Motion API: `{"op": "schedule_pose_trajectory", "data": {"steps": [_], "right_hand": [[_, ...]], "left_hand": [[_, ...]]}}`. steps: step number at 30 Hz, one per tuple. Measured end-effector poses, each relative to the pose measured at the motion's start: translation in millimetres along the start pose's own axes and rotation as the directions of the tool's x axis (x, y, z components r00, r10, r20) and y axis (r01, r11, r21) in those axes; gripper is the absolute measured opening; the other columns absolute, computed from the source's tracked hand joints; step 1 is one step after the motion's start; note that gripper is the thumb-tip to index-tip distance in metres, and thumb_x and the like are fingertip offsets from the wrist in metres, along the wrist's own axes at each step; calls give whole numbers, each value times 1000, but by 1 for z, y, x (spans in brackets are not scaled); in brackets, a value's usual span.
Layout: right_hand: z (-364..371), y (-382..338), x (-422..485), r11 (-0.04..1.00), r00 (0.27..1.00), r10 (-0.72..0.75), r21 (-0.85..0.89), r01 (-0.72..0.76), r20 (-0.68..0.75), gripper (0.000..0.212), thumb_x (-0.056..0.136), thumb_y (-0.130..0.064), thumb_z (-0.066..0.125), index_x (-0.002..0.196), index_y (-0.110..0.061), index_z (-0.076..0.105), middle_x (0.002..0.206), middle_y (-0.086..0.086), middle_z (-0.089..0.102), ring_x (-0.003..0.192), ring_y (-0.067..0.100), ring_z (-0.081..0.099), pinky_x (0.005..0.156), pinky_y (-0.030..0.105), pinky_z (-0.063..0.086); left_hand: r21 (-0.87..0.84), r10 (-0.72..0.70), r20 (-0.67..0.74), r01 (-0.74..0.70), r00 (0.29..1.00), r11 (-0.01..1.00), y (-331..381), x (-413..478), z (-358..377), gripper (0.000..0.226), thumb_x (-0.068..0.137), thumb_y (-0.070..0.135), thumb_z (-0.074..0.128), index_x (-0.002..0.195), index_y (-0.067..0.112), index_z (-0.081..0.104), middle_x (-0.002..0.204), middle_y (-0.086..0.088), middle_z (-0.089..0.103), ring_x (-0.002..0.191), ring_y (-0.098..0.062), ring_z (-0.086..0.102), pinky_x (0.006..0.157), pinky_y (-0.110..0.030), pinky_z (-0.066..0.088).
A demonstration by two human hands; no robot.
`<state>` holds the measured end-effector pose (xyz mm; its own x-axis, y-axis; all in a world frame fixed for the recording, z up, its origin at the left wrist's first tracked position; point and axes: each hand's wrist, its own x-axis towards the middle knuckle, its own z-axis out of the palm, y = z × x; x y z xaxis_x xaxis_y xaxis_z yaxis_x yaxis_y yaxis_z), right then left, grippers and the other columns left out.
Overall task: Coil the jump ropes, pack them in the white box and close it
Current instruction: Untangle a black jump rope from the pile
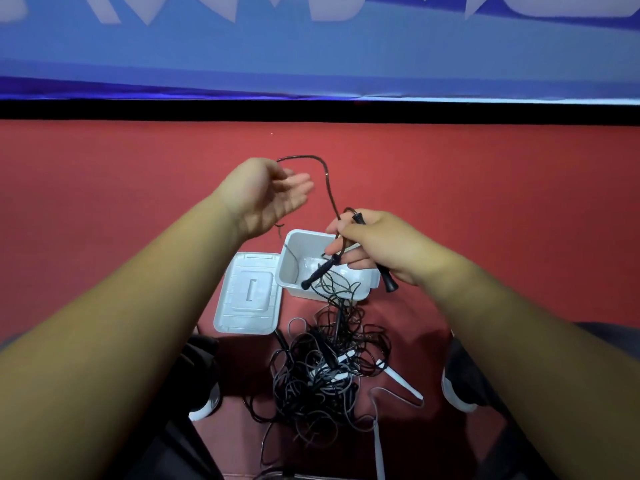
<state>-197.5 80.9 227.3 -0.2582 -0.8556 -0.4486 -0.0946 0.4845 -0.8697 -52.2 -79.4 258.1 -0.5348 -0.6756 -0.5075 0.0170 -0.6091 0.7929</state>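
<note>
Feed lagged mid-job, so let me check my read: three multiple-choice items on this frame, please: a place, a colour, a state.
1. Where is the lid relative to the white box? A on it; B inside it; C on the floor to its left.
2. What colour are the handles in the right hand? A black; B white; C red.
3. How is the left hand? A clenched on a handle; B open, rope draped over it; C pressing the lid.
Answers: C, it lies flat beside the open box; A, both held handles are black; B, its fingers are straight and relaxed.
</note>
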Motion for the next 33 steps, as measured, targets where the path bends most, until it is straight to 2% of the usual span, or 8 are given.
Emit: {"op": "schedule_pose_trajectory", "data": {"steps": [4, 7, 12, 18, 22, 26, 30, 33], "right_hand": [[-7, -13, -1, 962, 995, 1, 273, 28, -103, 23, 110, -24, 52, 119, -15, 71, 102, 6, 82, 94, 33, 80, 86, 45, 65], [-17, -18, -1, 904, 981, 21, 423, 64, -195, 24, 110, -23, 54, 125, -9, 68, 104, 6, 82, 90, 33, 80, 81, 44, 67], [-24, -10, 9, 801, 954, 129, 596, 60, -271, 32, 113, -33, 50, 122, -7, 64, 102, 5, 82, 92, 28, 80, 66, 35, 65], [-15, -3, 16, 882, 966, 126, 471, -6, -225, 43, 108, -51, 54, 116, -13, 73, 108, 6, 81, 106, 28, 77, 100, 48, 59], [-15, -9, 12, 843, 967, 80, 534, 64, -242, 41, 110, -41, 55, 112, -3, 72, 110, 13, 80, 106, 31, 77, 96, 45, 61], [-17, -11, 11, 889, 935, 99, 452, 71, -340, 34, 111, -42, 53, 99, -12, 65, 93, 5, 80, 88, 29, 77, 94, 51, 62], [-28, -1, 8, 890, 886, 232, 455, -27, -401, 38, 111, -47, 46, 99, -14, 62, 79, -1, 63, 65, 17, 68, 65, 40, 65], [-30, 13, 11, 888, 867, 312, 443, -121, -389, 36, 112, -41, 48, 94, -12, 60, 73, -1, 53, 53, 14, 48, 48, 27, 44]], "left_hand": [[619, -95, 147, -17, 985, 785, -21, -6, -4, 43, 92, -5, 45, 131, 5, 61, 119, -11, 76, 112, -29, 72, 102, -46, 56], [824, -197, 288, -137, 937, 550, -33, -16, 0, 29, 91, 2, 63, 118, 7, 71, 113, -14, 76, 102, -30, 67, 91, -41, 54], [710, -124, 286, -123, 950, 694, -40, -26, 12, 21, 97, -5, 65, 114, 0, 54, 112, -29, 73, 108, -40, 73, 93, -46, 59], [620, -67, 325, -159, 943, 768, -41, -27, 27, 25, 92, -6, 71, 107, 6, 56, 82, -11, 74, 94, -38, 76, 81, -46, 61], [597, -88, 330, -136, 940, 791, -48, -29, 35, 25, 91, 0, 76, 108, 6, 59, 82, -9, 72, 87, -31, 78, 66, -32, 63], [663, -123, 349, -152, 929, 733, -48, -24, 37, 36, 102, 28, 67, 116, -5, 63, 108, -20, 77, 97, -28, 75, 92, -41, 56], [769, -165, 231, -76, 959, 634, -60, -5, 21, 45, 107, 40, 55, 118, -3, 65, 108, -15, 78, 93, -29, 75, 84, -41, 55], [846, -220, 101, 32, 970, 531, -86, 18, 3, 34, 108, 31, 55, 117, -1, 64, 106, -13, 79, 85, -26, 74, 75, -36, 57]]}}
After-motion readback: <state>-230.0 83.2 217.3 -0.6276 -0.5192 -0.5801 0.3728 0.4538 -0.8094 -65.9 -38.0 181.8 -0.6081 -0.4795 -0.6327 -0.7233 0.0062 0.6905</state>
